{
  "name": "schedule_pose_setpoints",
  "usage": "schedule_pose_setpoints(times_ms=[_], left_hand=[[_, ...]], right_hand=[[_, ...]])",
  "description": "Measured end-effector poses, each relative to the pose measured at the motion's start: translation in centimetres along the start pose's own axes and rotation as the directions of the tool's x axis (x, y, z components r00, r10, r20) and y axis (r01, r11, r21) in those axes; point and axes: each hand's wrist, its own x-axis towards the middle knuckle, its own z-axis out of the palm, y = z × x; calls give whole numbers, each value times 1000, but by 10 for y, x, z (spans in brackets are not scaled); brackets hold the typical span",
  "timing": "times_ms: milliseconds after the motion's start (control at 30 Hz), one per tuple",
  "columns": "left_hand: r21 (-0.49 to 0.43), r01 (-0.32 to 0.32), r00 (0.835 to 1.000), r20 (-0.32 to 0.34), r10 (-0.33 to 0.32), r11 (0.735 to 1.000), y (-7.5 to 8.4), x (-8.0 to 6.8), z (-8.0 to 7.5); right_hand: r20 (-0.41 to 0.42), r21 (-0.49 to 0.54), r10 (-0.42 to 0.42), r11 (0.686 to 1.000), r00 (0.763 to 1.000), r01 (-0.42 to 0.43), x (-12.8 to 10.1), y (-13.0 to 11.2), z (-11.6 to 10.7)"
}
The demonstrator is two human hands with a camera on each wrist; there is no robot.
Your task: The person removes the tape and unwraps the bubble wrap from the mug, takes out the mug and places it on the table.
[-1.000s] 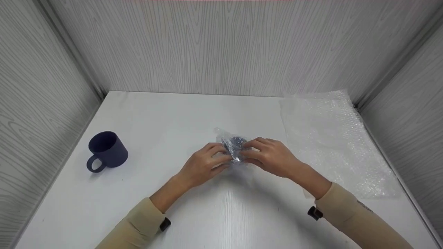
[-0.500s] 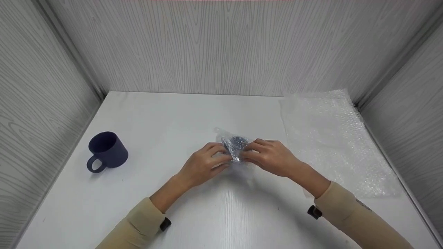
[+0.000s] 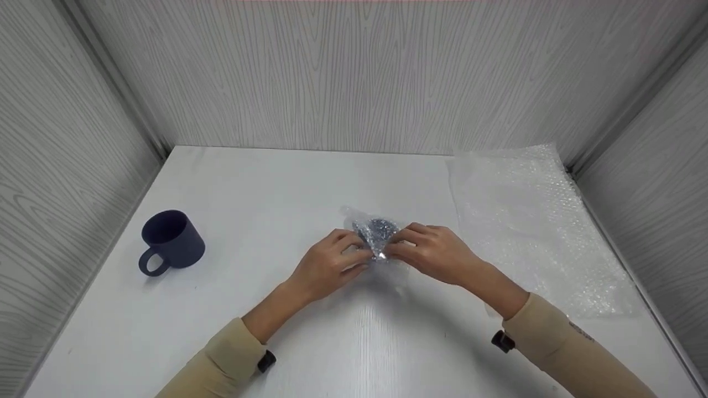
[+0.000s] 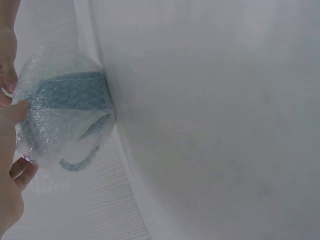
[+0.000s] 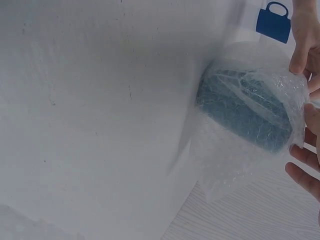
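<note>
Head view: pinching bubble wrap (image 3: 377, 241) around a wrapped mug (image 3: 383, 225) with left hand (image 3: 327, 263) and right hand (image 3: 434, 252); clamping both sets of fingers on the wrap from opposite sides, almost bringing the fingertips together; holding this bundle at the middle of a white table (image 3: 265, 188); showing an unwrapped mug (image 3: 174, 241), dark blue, standing upright well apart at the left with its handle toward the near left; showing a flat bubble sheet (image 3: 531, 237) lying along the right side, reaching the back wall (image 3: 332, 77); wearing tan sleeves (image 3: 558, 337) with a small black fitting (image 3: 266, 361) at each cuff.

Left wrist view: seeing the wrapped mug's body and curved handle through the clear layers; gripping the wrap between left thumb and curled fingers.

Right wrist view: gripping the wrap's edge between right thumb and fingers, holding one finger apart from it; seeing the unwrapped mug beyond the bundle.
</note>
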Motion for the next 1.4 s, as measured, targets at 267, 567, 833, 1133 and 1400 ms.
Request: schedule_pose_setpoints(times_ms=[267, 567, 833, 1133, 1400], left_hand=[[68, -47, 997, -53, 50, 997, 5, 0, 3], [126, -66, 997, -33, 71, 990, 13, 1, 1], [158, -1, 1000, -17, 3, 987, 22, 4, 0], [179, 40, 999, 4, -42, 983, 29, 6, -1], [184, 35, 999, -5, -35, 982, 29, 6, -1]], right_hand=[[4, 13, 31, 999, 1000, -31, -4, 2, 0], [-19, 44, 79, 996, 997, -78, -10, 5, 4], [-110, 84, 205, 977, 973, -196, -13, -3, 7], [-145, 284, 527, 833, 837, -475, -20, -34, -3], [169, 575, 771, 429, 615, -696, -20, -53, -18]])
